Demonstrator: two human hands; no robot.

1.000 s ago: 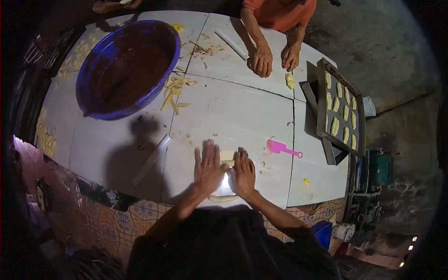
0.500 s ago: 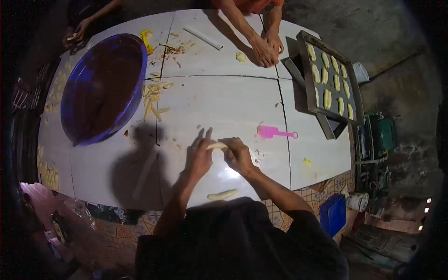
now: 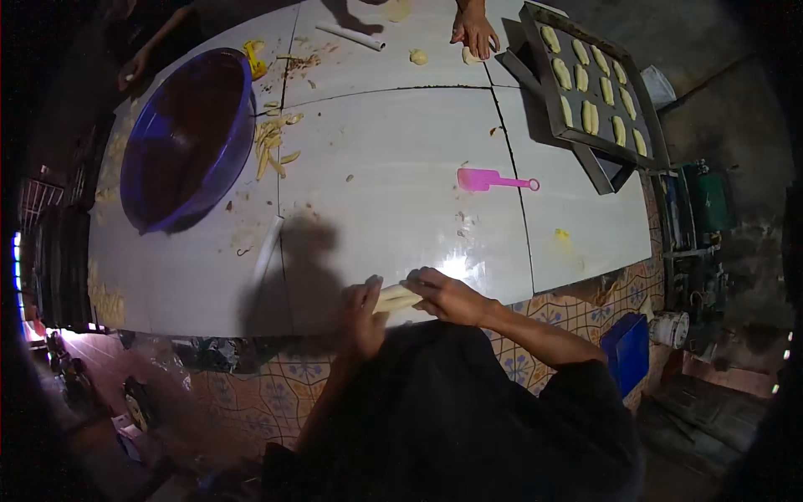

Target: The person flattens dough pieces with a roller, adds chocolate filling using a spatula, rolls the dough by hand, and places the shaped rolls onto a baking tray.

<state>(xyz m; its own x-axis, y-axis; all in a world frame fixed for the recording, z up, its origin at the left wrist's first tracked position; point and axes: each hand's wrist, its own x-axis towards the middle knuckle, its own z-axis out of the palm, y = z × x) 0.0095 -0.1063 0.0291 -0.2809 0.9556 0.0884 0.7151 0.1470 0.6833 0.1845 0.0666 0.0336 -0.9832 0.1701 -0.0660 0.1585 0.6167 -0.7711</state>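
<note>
At the near edge of the white table point(image 3: 393, 201), just in front of my dark shirt, two pale dough rolls point(image 3: 396, 299) lie side by side between my hands. My left hand point(image 3: 364, 316) grips their left end, fingers closed round it. On the other end, my right hand point(image 3: 447, 294) has its fingers bent over the dough. The undersides of the rolls and both palms are hidden. Farther off on the tabletop lies a pink scraper point(image 3: 478, 179) with a ring-ended handle.
A large blue-purple tub point(image 3: 238, 155) stands at left, beside dough scraps point(image 3: 269, 142). A metal tray point(image 3: 611, 151) with rows of dough rolls sits far right. Across the table a co-worker's hand point(image 3: 477, 33) touches a dough piece. White tubes point(image 3: 350, 37) lie about.
My hands have come back toward my body, from one dough roll to two held together; the second lay near the edge before. The co-worker's hands have parted. The view has shifted.
</note>
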